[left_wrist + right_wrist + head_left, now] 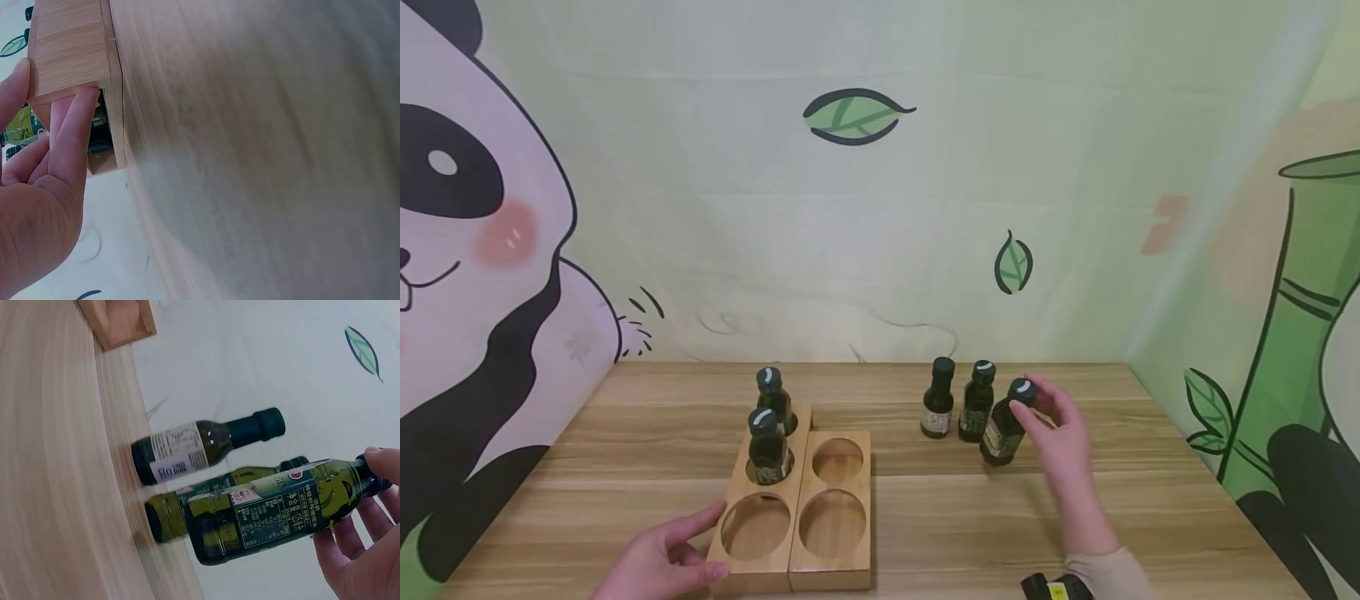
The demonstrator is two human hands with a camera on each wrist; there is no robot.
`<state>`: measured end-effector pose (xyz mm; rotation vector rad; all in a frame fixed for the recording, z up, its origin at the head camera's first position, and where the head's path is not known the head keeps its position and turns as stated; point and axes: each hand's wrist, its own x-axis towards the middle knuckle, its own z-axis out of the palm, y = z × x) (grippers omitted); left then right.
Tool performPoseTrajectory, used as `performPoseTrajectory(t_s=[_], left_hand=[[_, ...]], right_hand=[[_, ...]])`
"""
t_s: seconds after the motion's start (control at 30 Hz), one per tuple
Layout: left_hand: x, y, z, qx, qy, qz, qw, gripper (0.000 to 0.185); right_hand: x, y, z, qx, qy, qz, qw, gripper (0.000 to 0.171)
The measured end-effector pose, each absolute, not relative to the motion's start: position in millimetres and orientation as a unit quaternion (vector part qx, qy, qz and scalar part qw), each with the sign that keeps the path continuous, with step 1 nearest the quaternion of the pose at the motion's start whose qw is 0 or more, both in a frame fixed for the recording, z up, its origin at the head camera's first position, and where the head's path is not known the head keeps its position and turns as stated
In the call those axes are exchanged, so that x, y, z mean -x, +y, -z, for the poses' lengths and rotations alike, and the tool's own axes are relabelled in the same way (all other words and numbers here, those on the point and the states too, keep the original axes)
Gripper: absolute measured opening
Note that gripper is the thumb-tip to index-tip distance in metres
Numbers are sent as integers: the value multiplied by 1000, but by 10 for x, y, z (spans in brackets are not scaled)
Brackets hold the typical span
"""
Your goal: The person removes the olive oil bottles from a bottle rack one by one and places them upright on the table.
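Observation:
My right hand (1062, 437) holds a small dark-green olive oil bottle (1002, 433) by its neck, fingers and thumb round the part below the cap. The bottle leans, and in the right wrist view its label (275, 515) shows an olive picture and printed text. With my left hand (662, 557) I grip the near left side of a wooden bottle rack (752, 575); some fingers (72, 137) reach into its open side. Two dark bottles, one farther back (772, 398) and one nearer (767, 454), stand in the rack's left row.
Left of the held bottle stand another green bottle (977, 404) and a slimmer dark bottle (937, 400) with a white label. Round holes show in the rack's right block (831, 575) and near left end. A printed backdrop (737, 208) rises behind the wooden table (940, 533).

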<state>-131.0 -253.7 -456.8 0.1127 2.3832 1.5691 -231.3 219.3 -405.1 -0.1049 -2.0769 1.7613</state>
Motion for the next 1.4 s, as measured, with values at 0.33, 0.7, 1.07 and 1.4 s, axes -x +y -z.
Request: performPoseTrajectory(t_s=[0.33, 0.7, 1.07, 1.4], left_hand=[[1310, -2537, 4572, -37, 826, -544, 142, 92], [1328, -2530, 4569, -20, 833, -532, 149, 93], [1309, -2533, 4576, -21, 828, -540, 148, 91], [1300, -2533, 4566, -26, 829, -541, 141, 91]], right_hand=[[2450, 2325, 4102, 60, -746, -621, 232, 44], [2595, 2371, 4141, 70, -757, -602, 244, 44], [2723, 2381, 4190, 83, -770, -585, 242, 44], [2790, 2360, 4203, 87, -768, -586, 245, 44]])
